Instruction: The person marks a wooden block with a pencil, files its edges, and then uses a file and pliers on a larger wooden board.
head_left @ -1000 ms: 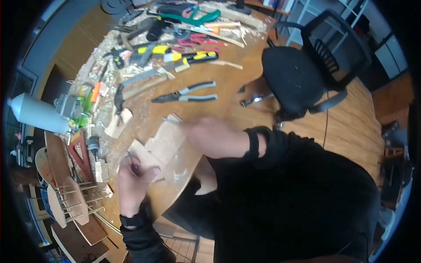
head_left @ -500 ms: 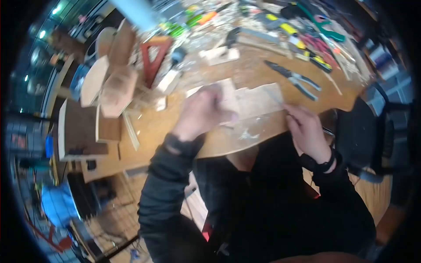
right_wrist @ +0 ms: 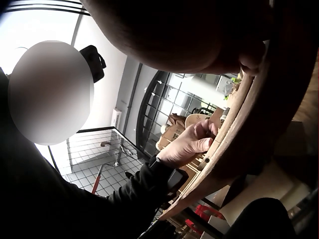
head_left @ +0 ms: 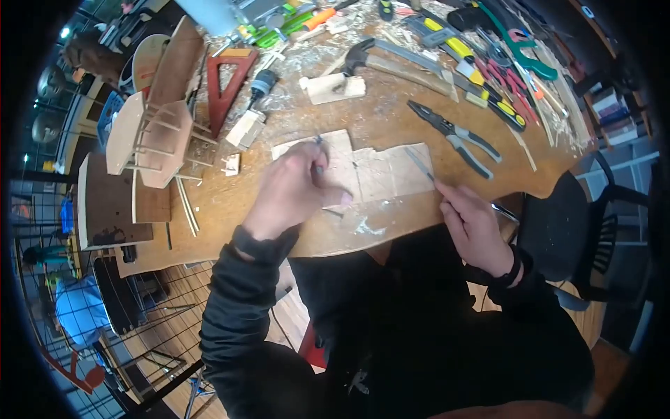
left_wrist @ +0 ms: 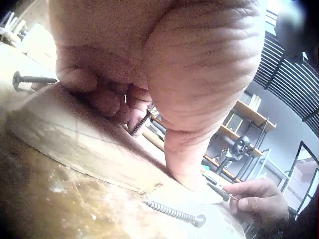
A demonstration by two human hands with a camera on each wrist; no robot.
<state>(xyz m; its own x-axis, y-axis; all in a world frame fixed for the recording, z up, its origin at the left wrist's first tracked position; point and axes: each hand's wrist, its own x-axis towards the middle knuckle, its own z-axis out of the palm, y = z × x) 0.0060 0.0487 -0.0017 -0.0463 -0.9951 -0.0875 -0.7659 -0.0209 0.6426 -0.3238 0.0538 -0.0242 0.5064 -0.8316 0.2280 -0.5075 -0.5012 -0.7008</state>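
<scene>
A pale, thin wooden board [head_left: 377, 174] with a stepped edge and drawn lines lies near the table's front edge. My left hand [head_left: 283, 185] rests on its left part, thumb pressed down near the front side and fingertips bent onto the wood. Close behind those fingers a screw [left_wrist: 142, 122] stands tilted in the left wrist view. Another screw [left_wrist: 177, 213] lies by the board's front edge, and a third screw [left_wrist: 34, 79] is at its far side. My right hand [head_left: 474, 227] pinches a thin grey metal blade-like tool [head_left: 419, 164], which overlaps the board's right end.
Pliers [head_left: 457, 136] lie behind the board, with a hammer [head_left: 398, 66] farther back. At the left are a red triangle [head_left: 227, 91], a screwdriver [head_left: 258, 87] and a wooden model with dowels [head_left: 157, 140]. Shavings and tools cover the back; a chair [head_left: 558, 223] stands right.
The head view has turned, so the table appears shifted. My right hand, blurred over the board's right end before, now sits lower at its front right corner with the tool. The left hand stays on the board.
</scene>
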